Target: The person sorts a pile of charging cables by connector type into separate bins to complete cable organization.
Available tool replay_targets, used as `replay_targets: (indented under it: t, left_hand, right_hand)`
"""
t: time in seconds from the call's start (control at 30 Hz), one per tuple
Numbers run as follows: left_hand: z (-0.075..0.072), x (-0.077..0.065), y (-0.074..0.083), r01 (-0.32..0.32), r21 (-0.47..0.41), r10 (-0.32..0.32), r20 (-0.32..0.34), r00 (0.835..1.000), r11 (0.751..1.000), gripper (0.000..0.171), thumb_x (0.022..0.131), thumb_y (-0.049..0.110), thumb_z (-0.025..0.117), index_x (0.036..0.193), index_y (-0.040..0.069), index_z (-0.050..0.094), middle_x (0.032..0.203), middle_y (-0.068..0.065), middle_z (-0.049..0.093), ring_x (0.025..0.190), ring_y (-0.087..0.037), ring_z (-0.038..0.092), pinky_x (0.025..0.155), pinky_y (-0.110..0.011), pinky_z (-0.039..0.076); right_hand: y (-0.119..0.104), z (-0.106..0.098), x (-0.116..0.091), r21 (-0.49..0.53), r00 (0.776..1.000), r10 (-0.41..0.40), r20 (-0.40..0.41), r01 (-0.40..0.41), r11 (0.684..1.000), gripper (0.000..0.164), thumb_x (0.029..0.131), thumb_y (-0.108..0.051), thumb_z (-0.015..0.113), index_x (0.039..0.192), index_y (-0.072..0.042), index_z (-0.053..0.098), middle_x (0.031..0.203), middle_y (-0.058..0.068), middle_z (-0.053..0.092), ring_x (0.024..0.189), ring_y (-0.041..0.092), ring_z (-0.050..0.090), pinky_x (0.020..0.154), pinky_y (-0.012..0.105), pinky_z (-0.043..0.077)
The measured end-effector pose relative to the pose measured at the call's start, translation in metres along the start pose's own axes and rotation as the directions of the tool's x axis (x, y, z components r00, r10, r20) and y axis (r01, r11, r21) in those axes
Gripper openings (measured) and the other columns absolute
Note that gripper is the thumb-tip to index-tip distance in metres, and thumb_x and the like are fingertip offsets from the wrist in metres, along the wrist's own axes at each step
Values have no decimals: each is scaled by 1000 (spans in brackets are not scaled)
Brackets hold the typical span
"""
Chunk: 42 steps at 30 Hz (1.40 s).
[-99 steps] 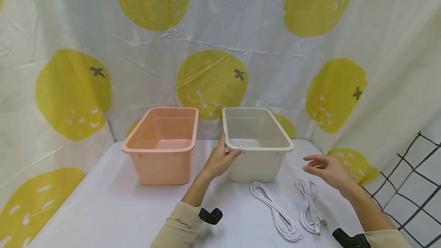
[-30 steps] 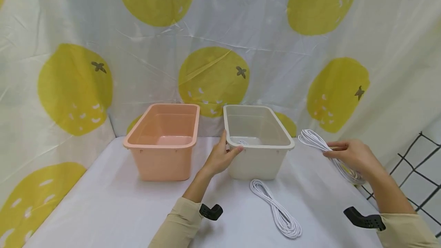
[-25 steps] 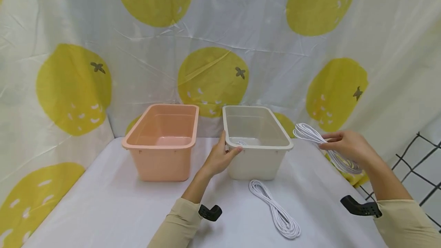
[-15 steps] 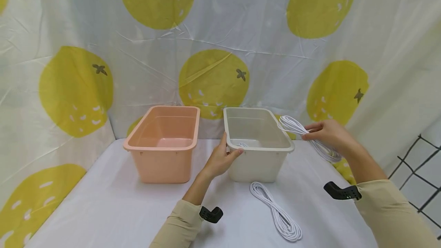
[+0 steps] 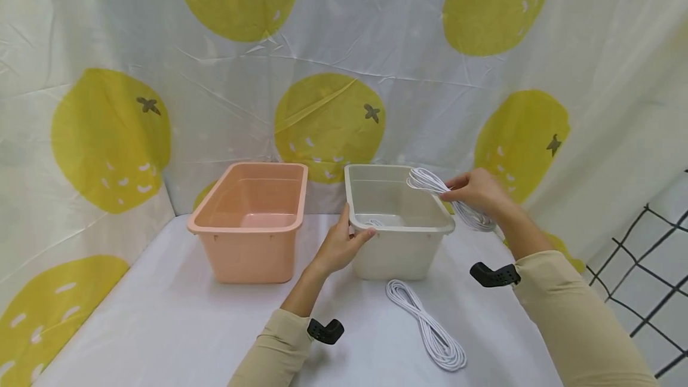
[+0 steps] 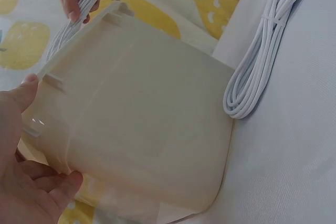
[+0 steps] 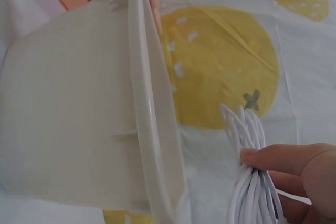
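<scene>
My right hand (image 5: 478,191) pinches a coiled white cable (image 5: 430,180) around its middle, up at the right rim of the cream bin (image 5: 398,255). One looped end hangs over the bin's opening, the other outside it. In the right wrist view, thumb and fingers squeeze the cable bundle (image 7: 252,182). At the bin's front left corner, my left hand (image 5: 340,246) grips the rim, thumb on the front face and fingers along the left side. A bit of white cable (image 5: 374,223) shows inside the bin. Another bundled white cable (image 5: 427,326) lies on the table before it.
A peach bin (image 5: 252,255) stands left of the cream one, with nothing seen inside. Behind both hangs a curtain (image 5: 408,118) printed with yellow fruit. A black wire grid (image 5: 639,264) rises past the right edge of the white table (image 5: 177,327).
The right hand has picked up the right-hand cable from the table, lifted it and carried it leftward to the cream bin's rim. The left hand keeps its hold on the bin.
</scene>
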<state>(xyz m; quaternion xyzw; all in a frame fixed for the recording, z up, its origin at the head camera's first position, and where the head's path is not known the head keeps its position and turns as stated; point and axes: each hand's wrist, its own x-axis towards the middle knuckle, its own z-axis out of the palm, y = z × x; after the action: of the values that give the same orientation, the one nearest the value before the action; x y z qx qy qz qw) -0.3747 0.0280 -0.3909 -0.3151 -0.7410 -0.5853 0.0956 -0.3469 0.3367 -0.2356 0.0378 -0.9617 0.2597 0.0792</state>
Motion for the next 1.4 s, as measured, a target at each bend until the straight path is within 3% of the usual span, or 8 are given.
replay_targets:
  t: [0.1,0.33,0.43,0.67,0.9,1.2,1.4]
  left_hand:
    - [1,-1,4,6,-2,-6,5,1000,1000,82,101,20,71,164,15,18,144,-20,55,129,-36,56,103,-51,50]
    - [-7,-11,39,-3,-23,3,11,1000,1000,78,101,11,69,162,4,19,143,-26,54,128,-39,56,103,-52,50]
    - [-8,-12,43,-11,-31,11,12,1000,999,75,102,10,68,160,3,21,142,-26,54,128,-40,56,102,-53,50]
    - [-7,-13,44,6,-27,-6,13,1000,1000,78,101,10,69,162,5,20,142,-25,55,128,-36,57,103,-50,50]
    - [-8,-11,44,-7,-31,7,17,1000,999,79,101,10,69,162,6,19,144,-26,54,128,-43,56,103,-53,50]
    - [-8,-12,43,-8,-22,8,11,1000,1000,78,101,10,69,161,5,20,144,-25,54,128,-40,57,102,-52,50]
    - [-7,-12,43,-12,-12,12,4,1000,1000,75,101,10,69,160,5,23,141,-25,56,126,-38,59,101,-52,52]
  right_hand:
    - [-7,7,9,-15,1000,3,-12,-4,1000,56,89,-40,80,128,-1,72,126,23,68,116,43,59,95,55,49]
    - [-25,23,28,-35,999,-40,-28,39,999,51,90,-36,79,127,-1,73,127,23,67,119,42,56,101,55,46]
    - [-31,30,34,-18,998,-44,-43,43,999,49,89,-34,80,126,-1,73,127,23,67,121,41,55,103,54,45]
    - [-39,45,46,88,996,-31,-84,39,995,49,91,-29,80,127,3,71,123,22,69,115,39,61,98,50,51]
    - [-36,53,47,175,987,-119,-110,137,975,47,98,-29,73,136,-2,66,117,21,72,97,35,72,86,48,57]
    - [-22,57,34,155,986,-123,-114,140,978,43,100,-28,71,133,-1,69,112,18,75,91,28,71,84,46,56]
    - [-16,58,26,118,972,-180,-150,198,973,39,99,-27,72,127,0,72,107,16,75,90,31,70,84,47,54]
